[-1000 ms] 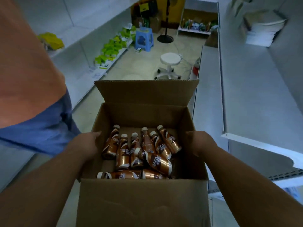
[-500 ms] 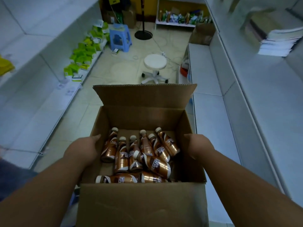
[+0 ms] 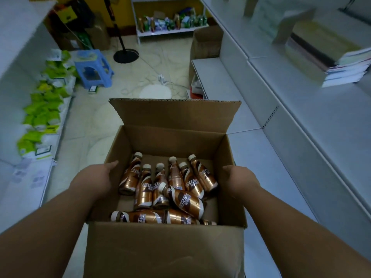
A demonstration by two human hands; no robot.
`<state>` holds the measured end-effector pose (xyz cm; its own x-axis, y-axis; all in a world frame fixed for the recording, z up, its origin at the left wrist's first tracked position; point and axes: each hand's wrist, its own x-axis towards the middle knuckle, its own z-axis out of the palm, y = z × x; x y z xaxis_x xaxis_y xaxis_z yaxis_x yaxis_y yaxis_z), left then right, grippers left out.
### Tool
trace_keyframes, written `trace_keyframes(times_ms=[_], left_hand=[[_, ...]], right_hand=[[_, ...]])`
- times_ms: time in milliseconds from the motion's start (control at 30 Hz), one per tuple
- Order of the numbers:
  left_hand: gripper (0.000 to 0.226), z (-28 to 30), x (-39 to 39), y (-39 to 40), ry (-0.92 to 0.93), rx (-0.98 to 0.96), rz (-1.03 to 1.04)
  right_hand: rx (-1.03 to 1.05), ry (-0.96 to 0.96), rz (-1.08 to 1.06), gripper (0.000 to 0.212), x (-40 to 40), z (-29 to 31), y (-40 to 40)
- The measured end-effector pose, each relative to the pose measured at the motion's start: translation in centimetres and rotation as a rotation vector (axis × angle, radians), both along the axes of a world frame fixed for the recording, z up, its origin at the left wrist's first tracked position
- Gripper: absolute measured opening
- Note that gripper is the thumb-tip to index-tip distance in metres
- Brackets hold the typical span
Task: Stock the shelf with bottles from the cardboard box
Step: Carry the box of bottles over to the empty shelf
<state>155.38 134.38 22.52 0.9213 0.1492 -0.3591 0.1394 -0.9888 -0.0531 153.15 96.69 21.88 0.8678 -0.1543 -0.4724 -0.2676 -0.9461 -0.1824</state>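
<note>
While both bare arms reach forward from the bottom corners, white store shelving runs along the right side from about 1 o'clock to 4 o'clock, its lower tiers bare, with a stack of books or papers on an upper tier at 2 o'clock. More white shelving lines the left side at 9 to 10 o'clock, holding green and white packets. Tiled floor fills the aisle between them.

An open cardboard box sits at the centre and 6 o'clock, its far flap standing up at 12 o'clock. Inside lie about nine copper-brown coffee bottles with pale caps: six leaning with caps toward 12 o'clock, one across them, two lying sideways along the near wall.

At 9 o'clock of the box, the left hand presses flat against the outside of the left wall, thumb resting on the rim; its fingers are hidden behind the wall, so their spread cannot be told. At 3 o'clock, the right hand grips the right wall the same way, thumb at the rim, fingers out of sight.

Farther off, at 11 o'clock, a blue plastic stool stands on the floor, a black round stand base just beyond it, and a white round stool peeks above the box flap.
</note>
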Motion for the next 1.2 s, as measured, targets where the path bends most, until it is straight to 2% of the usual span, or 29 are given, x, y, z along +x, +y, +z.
trace_keyframes(times_ms=[300,567,867,1067,1200], left_hand=[[0.078,-1.9,21.5,1.0,0.009,-0.015,-0.251],[0.080,-3.4,39.7,-1.1,0.056,-0.021,-0.710],[0.076,-3.5,46.0,-7.4,0.121,-0.066,-0.988],[0.077,-8.5,48.6,-10.7,0.190,-0.040,-1.169],[0.077,-14.0,50.6,-13.6,0.258,-0.015,-1.262]], right_hand=[[-0.011,0.023,-0.300,0.043,11.9,-0.9,3.1],[0.004,0.075,-0.728,0.048,16.5,-2.2,9.2],[0.011,0.107,-1.075,0.053,15.3,-3.3,13.4],[0.040,0.141,-1.284,0.054,15.8,-6.8,15.1],[0.032,0.175,-1.419,0.042,17.6,-11.1,17.0]])
